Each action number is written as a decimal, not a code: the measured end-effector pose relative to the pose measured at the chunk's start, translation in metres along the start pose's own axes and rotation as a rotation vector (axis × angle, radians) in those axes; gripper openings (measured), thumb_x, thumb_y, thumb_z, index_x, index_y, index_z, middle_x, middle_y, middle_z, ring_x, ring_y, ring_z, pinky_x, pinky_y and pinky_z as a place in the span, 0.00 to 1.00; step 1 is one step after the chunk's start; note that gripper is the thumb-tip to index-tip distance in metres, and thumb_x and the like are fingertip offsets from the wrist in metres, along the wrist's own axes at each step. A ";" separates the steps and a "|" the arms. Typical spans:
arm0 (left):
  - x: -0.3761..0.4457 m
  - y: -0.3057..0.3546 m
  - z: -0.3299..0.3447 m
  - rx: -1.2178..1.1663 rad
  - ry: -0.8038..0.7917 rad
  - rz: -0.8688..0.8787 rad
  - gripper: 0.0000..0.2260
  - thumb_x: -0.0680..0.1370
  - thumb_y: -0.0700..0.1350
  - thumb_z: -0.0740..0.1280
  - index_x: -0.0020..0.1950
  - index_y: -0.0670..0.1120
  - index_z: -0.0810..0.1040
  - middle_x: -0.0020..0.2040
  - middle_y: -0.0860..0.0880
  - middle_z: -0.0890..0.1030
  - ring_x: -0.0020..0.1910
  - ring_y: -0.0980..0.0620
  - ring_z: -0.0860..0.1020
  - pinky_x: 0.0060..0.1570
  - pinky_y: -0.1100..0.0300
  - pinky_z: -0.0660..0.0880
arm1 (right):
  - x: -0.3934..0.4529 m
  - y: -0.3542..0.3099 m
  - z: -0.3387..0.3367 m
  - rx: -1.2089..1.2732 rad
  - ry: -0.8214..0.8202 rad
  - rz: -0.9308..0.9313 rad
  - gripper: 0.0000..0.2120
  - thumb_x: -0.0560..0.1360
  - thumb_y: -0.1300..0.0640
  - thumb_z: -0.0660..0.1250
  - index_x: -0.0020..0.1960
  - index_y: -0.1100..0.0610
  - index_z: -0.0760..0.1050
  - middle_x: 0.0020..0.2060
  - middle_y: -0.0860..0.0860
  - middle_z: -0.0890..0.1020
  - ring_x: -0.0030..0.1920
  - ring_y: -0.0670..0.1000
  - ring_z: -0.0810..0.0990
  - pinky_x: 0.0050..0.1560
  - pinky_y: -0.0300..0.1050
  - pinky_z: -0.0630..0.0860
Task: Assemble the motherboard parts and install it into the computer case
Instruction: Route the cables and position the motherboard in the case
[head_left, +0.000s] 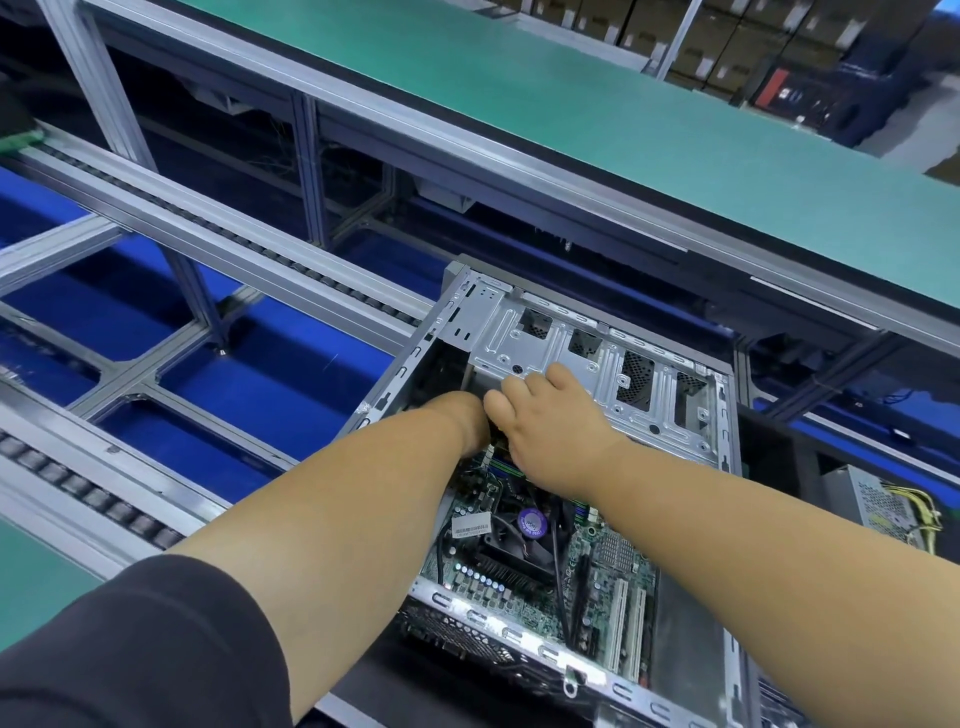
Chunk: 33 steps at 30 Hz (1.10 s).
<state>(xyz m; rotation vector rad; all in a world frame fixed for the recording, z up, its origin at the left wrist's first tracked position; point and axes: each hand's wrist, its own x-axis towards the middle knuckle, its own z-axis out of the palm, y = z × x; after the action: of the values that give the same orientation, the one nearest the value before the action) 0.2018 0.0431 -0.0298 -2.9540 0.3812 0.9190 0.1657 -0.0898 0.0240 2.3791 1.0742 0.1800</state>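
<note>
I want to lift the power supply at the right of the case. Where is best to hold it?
Probably grip the power supply by its two solid metal side walls, coming from above. Its yellow cables stick out on the right, so keep fingers off that end.

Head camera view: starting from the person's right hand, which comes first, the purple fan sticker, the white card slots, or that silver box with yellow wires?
From the right hand:
1. Purple fan sticker, just below the hand, on the motherboard.
2. White card slots, further down, at the near edge.
3. Silver box with yellow wires, outside the computer case, far right.

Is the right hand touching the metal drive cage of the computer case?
Touching. In the head view, the right hand lies on the drive cage, fingers over its near edge.
</note>
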 end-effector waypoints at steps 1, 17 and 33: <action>-0.001 0.000 -0.001 0.008 -0.004 0.014 0.09 0.80 0.37 0.59 0.55 0.40 0.77 0.50 0.44 0.78 0.47 0.46 0.73 0.55 0.54 0.75 | 0.000 0.001 0.000 -0.004 -0.020 -0.011 0.13 0.77 0.56 0.57 0.61 0.56 0.66 0.49 0.54 0.74 0.45 0.57 0.76 0.53 0.52 0.64; -0.002 0.001 0.001 -0.219 0.101 -0.085 0.13 0.82 0.41 0.57 0.62 0.41 0.76 0.56 0.41 0.78 0.48 0.45 0.73 0.56 0.54 0.74 | 0.005 0.000 -0.002 -0.008 0.018 0.073 0.17 0.84 0.44 0.49 0.57 0.55 0.70 0.47 0.53 0.79 0.42 0.57 0.79 0.53 0.52 0.65; -0.008 0.006 -0.004 0.073 -0.026 -0.020 0.13 0.81 0.39 0.59 0.65 0.41 0.74 0.64 0.43 0.76 0.53 0.47 0.72 0.64 0.52 0.71 | -0.003 -0.006 0.006 -0.025 0.048 0.108 0.14 0.79 0.54 0.55 0.62 0.58 0.65 0.43 0.52 0.76 0.36 0.56 0.71 0.50 0.52 0.65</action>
<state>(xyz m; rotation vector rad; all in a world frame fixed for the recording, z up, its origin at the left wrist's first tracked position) 0.1961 0.0387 -0.0218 -2.8724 0.3757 0.9196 0.1620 -0.0909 0.0159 2.4228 0.9597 0.2889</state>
